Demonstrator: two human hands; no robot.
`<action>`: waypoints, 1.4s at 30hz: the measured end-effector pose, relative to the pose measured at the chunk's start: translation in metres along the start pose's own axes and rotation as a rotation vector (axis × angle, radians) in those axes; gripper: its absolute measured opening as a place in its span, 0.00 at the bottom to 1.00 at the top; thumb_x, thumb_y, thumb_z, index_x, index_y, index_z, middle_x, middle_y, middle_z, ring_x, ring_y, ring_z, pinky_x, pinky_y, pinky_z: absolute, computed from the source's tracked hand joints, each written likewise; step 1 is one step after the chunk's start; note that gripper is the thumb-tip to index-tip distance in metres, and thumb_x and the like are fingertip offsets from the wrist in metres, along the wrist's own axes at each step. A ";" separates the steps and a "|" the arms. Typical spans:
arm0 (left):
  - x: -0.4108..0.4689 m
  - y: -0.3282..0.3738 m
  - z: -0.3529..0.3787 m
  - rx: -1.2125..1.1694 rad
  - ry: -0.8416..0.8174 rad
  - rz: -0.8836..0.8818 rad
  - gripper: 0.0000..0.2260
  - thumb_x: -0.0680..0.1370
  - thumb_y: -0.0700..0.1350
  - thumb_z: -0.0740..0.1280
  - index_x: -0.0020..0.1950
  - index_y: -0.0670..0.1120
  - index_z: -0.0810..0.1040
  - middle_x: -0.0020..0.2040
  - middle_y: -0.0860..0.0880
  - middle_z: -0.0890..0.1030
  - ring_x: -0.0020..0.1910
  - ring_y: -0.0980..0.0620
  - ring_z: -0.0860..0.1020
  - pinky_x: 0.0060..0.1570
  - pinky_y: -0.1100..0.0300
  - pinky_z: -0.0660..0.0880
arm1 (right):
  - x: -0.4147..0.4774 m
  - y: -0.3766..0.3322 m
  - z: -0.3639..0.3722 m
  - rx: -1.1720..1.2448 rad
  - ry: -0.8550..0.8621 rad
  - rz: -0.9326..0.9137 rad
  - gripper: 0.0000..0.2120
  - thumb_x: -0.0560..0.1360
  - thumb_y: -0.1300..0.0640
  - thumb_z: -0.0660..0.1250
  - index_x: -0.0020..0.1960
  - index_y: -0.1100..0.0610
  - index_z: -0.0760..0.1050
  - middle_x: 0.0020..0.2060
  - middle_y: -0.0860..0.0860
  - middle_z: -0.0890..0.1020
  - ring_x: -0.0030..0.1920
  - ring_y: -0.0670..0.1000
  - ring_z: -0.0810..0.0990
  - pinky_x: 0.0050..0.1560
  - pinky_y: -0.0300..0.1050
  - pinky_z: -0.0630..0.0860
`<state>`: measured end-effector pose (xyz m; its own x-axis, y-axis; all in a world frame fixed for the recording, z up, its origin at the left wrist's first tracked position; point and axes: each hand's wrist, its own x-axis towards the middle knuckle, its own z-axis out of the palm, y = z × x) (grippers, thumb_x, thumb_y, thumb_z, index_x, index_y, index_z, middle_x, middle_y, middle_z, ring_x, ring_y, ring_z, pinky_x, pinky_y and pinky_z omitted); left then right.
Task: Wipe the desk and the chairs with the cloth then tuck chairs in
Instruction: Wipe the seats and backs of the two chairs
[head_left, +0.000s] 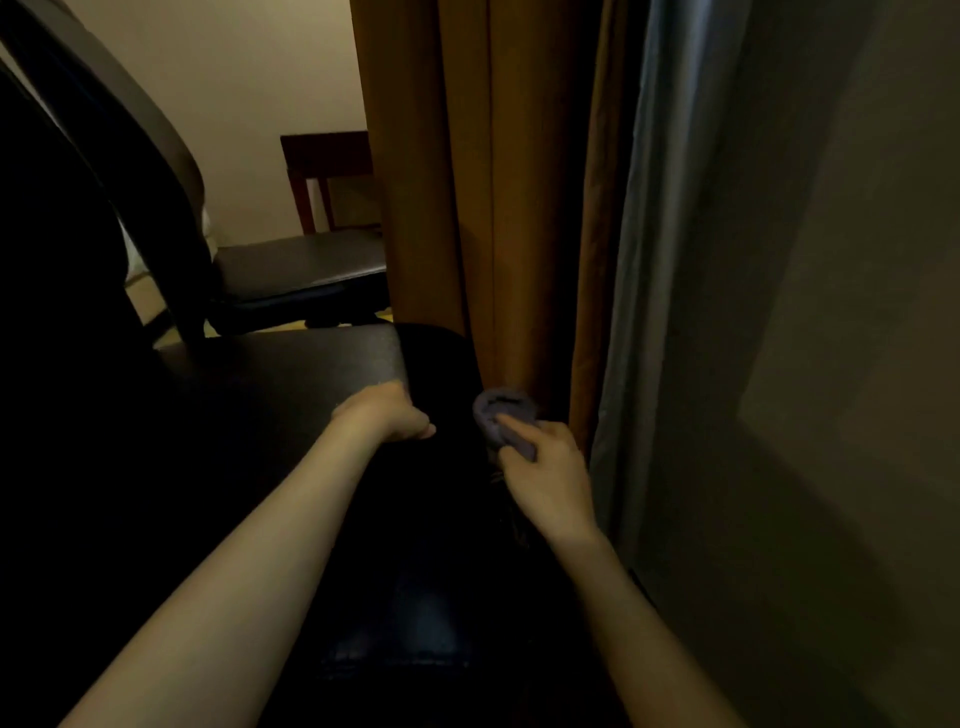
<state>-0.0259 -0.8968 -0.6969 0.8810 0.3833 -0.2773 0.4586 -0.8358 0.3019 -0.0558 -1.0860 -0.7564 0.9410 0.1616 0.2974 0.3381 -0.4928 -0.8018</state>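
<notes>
Beside the orange curtain (467, 208), right hand (545, 478): I am pinching a crumpled grey-purple cloth (501, 415).
Left hand (387, 415): I am gripping the smooth dark chair (291, 374), fingers curled.

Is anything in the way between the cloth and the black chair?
No, nothing I can see. The right hand holds the cloth right at the chair, beside the orange curtain. The left hand grips the chair.
</notes>
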 end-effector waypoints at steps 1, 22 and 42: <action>0.001 0.000 0.002 0.010 0.022 -0.010 0.27 0.72 0.53 0.71 0.67 0.46 0.68 0.64 0.43 0.73 0.62 0.43 0.72 0.62 0.49 0.70 | -0.007 -0.001 0.003 -0.054 -0.041 -0.052 0.18 0.77 0.56 0.61 0.65 0.49 0.75 0.65 0.55 0.69 0.62 0.57 0.71 0.60 0.42 0.66; -0.005 -0.003 -0.002 -0.032 -0.076 0.033 0.26 0.74 0.51 0.69 0.69 0.44 0.65 0.66 0.42 0.70 0.66 0.41 0.69 0.69 0.43 0.62 | -0.019 0.013 -0.024 0.131 0.031 -0.046 0.15 0.74 0.66 0.65 0.59 0.57 0.79 0.61 0.55 0.73 0.59 0.51 0.73 0.55 0.31 0.65; 0.006 -0.005 -0.010 -0.150 -0.185 0.018 0.24 0.76 0.47 0.68 0.68 0.41 0.66 0.67 0.41 0.69 0.65 0.43 0.69 0.59 0.56 0.67 | 0.117 0.045 0.035 -0.032 0.037 0.108 0.13 0.76 0.57 0.64 0.59 0.54 0.80 0.55 0.59 0.81 0.57 0.60 0.78 0.53 0.48 0.74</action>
<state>-0.0222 -0.8863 -0.6912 0.8595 0.2784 -0.4287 0.4670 -0.7689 0.4368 0.0698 -1.0591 -0.7761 0.9705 0.0746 0.2294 0.2332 -0.5329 -0.8134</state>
